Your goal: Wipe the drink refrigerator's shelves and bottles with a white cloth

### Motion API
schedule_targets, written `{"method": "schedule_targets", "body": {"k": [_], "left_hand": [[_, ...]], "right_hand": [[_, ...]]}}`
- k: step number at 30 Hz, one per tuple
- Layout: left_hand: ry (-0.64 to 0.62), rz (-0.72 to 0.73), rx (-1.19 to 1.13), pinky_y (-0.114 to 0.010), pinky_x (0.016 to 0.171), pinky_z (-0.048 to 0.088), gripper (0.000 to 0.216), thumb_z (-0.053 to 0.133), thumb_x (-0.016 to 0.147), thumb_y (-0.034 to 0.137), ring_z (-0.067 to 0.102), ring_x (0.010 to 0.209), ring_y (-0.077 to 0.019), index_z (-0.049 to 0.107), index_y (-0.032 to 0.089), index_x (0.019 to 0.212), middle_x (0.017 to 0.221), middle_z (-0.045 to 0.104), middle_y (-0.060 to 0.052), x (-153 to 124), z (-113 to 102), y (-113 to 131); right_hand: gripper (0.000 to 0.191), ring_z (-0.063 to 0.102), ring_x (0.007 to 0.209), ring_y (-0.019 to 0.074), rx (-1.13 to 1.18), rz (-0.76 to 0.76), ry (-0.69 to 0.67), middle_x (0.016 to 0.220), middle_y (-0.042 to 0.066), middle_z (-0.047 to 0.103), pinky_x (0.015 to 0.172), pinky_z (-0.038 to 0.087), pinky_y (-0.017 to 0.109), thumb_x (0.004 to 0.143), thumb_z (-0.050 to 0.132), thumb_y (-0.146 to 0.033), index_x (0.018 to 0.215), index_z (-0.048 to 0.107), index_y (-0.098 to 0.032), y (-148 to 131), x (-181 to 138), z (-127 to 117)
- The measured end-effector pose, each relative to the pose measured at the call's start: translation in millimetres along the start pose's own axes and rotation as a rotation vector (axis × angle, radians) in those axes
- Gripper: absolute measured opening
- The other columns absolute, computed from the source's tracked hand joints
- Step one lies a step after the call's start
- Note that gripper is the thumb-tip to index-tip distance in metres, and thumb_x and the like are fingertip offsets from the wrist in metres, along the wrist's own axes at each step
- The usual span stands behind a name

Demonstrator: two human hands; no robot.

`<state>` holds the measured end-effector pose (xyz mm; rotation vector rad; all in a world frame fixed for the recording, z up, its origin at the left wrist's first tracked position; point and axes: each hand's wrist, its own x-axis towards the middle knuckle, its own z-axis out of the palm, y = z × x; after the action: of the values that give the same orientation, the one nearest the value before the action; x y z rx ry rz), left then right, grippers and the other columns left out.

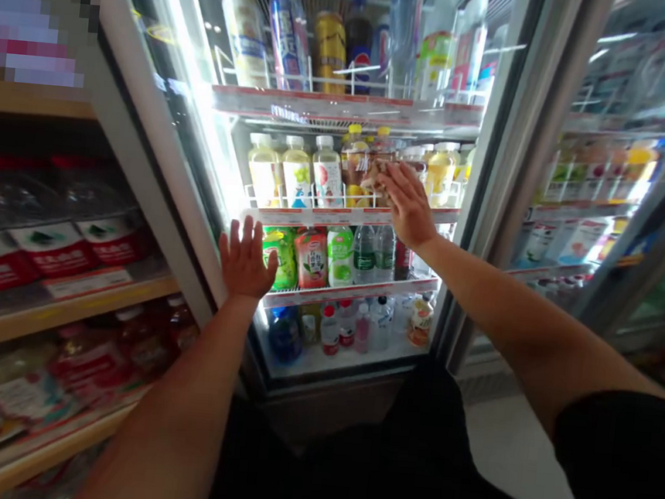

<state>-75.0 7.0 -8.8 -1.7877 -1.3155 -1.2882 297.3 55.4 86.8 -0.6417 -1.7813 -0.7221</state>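
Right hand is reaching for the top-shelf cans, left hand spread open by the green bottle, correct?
No. The head view shows the right hand at a yellow-capped bottle on the second shelf, not the top-shelf cans. The left hand is spread open by the green bottle.

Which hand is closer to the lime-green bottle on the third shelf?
Left. The left hand is spread open just left of the lime-green bottle, thumb at its edge. The right hand is higher and to the right, at the shelf above.
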Motion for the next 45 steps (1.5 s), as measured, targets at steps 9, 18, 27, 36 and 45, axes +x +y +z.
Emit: {"method": "schedule_targets", "body": {"k": [9, 18, 27, 36, 45], "left_hand": [[0.018, -0.011, -0.022, -0.056, 0.131, 0.0, 0.07, 0.047, 0.098, 0.051, 0.011, 0.16, -0.0317, 0.04, 0.016, 0.159, 0.165, 0.037, -0.013, -0.2, 0.1, 2.1], [0.014, -0.002, -0.009, -0.054, 0.131, -0.001, 0.071, 0.047, 0.098, 0.049, 0.01, 0.161, -0.0305, 0.039, 0.015, 0.159, 0.167, 0.035, -0.013, -0.8, -0.2, 1.5], [0.034, 0.029, 0.001, -0.053, 0.131, 0.0, 0.07, 0.047, 0.099, 0.048, 0.012, 0.16, -0.0313, 0.038, 0.016, 0.16, 0.166, 0.036, -0.014, -0.4, 3.0, -2.1], [0.059, 0.059, 0.049, -0.053, 0.131, 0.005, 0.067, 0.047, 0.099, 0.045, 0.017, 0.16, -0.0312, 0.041, 0.015, 0.158, 0.164, 0.039, -0.015, -1.5, 2.5, -2.2], [0.025, 0.028, -0.006, -0.055, 0.131, 0.001, 0.068, 0.047, 0.099, 0.046, 0.011, 0.16, -0.0316, 0.039, 0.016, 0.159, 0.166, 0.035, -0.014, -0.8, 1.1, -0.8]], "right_hand": [[0.055, 0.036, 0.154, 0.021, 0.14, -0.29, -0.439, 0.159, 0.001, 0.05, 0.129, 0.034, 0.053, 0.102, 0.04, -0.011, 0.152, 0.052, -0.032, -64.8, -70.2, 27.2], [0.054, 0.037, 0.153, 0.0184, 0.185, -0.409, -0.542, 0.157, 0.001, 0.052, 0.128, 0.036, 0.049, 0.1, 0.047, -0.008, 0.148, 0.057, -0.031, -81.4, -61.5, 38.7], [0.055, 0.025, 0.159, 0.017, 0.079, -0.129, -0.163, 0.162, -0.002, 0.048, 0.133, 0.025, 0.047, 0.104, 0.038, -0.01, 0.154, 0.049, -0.031, -68.5, -9.3, 47.0], [0.045, 0.04, 0.153, 0.0229, 0.15, -0.511, -0.511, 0.156, 0.006, 0.055, 0.127, 0.036, 0.048, 0.104, 0.049, -0.014, 0.147, 0.058, -0.021, -113.2, -73.2, 73.4], [0.044, 0.039, 0.153, 0.0207, 0.149, -0.475, -0.456, 0.156, 0.003, 0.056, 0.129, 0.034, 0.045, 0.105, 0.047, -0.015, 0.147, 0.057, -0.023, -118.3, -45.5, 78.6]]}}
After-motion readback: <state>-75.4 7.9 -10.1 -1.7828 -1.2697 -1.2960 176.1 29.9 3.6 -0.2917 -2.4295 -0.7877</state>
